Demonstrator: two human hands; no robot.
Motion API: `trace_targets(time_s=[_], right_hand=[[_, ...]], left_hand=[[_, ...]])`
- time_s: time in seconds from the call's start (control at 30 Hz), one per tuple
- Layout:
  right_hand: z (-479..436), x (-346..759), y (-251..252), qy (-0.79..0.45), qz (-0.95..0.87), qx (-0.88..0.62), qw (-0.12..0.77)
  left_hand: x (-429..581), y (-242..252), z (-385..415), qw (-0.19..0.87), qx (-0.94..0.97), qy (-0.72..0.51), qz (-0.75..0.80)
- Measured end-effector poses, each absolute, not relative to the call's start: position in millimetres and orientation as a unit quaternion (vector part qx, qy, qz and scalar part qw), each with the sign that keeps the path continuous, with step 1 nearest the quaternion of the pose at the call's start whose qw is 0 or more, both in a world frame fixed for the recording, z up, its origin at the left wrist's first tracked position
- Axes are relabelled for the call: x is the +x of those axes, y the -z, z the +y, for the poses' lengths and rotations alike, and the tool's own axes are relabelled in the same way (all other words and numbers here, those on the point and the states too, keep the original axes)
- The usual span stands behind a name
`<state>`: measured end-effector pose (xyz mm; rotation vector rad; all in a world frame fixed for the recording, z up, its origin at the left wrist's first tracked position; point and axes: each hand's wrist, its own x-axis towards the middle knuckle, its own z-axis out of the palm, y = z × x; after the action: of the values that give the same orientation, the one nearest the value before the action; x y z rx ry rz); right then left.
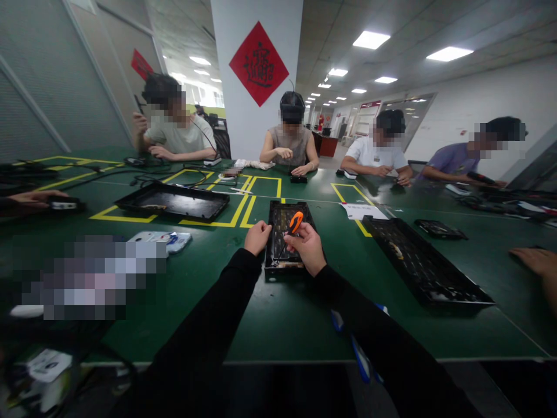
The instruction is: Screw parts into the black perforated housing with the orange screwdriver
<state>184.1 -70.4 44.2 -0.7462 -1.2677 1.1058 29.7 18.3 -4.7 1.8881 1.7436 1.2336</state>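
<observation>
My right hand [307,246] grips an orange-and-black screwdriver [296,223] by its handle. Its thin shaft slants down to the left, into a shallow black plastic casing [288,208] that lies lengthwise before me. Whether the tip touches a screw is too small to make out. Fingers curled, my left hand [258,237] holds the casing's left edge. Inside the casing are ribbed panels, with a brownish strip [290,265] along the near end.
Black trays [191,200] [429,264] lie on the green table [209,325] to both sides. A white paper [363,211] is at right, blue-handled tools [360,357] by my right forearm. Several people sit across; other people's hands [37,201] [537,264] reach in from both sides.
</observation>
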Motion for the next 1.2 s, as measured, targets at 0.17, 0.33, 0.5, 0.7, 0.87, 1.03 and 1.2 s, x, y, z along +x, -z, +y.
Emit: trace_targets(time_s=[0.17,0.33,0.5,0.7,0.87,1.03,1.2], right_hand=[[-71.1,185.0,-45.4,-0.491,-0.554,-0.318,0.592],[-70.6,186.6,-45.0,-0.506,-0.551,-0.315,0.584],[-70.1,186.4,-44.9,-0.506,-0.557,-0.319,0.576],[-69.1,184.6,-45.3,-0.491,-0.561,-0.316,0.587],[-68.3,184.9,-44.0,-0.487,-0.561,-0.317,0.59],[-69.7,184.8,-44.5,-0.483,-0.571,-0.326,0.578],[-70.9,185.9,-46.3,-0.483,-0.569,-0.336,0.574]], left_hand=[[29.7,6.7,20.7,0.138,0.66,-0.429,0.601],[29.0,9.0,22.8,0.139,0.663,-0.433,0.595],[28.2,8.4,22.0,0.14,0.661,-0.43,0.598],[29.3,4.6,19.3,0.141,0.66,-0.428,0.601],[29.5,4.5,19.1,0.143,0.661,-0.426,0.601],[28.9,7.0,20.8,0.141,0.663,-0.433,0.594],[29.6,6.4,20.4,0.14,0.659,-0.426,0.604]])
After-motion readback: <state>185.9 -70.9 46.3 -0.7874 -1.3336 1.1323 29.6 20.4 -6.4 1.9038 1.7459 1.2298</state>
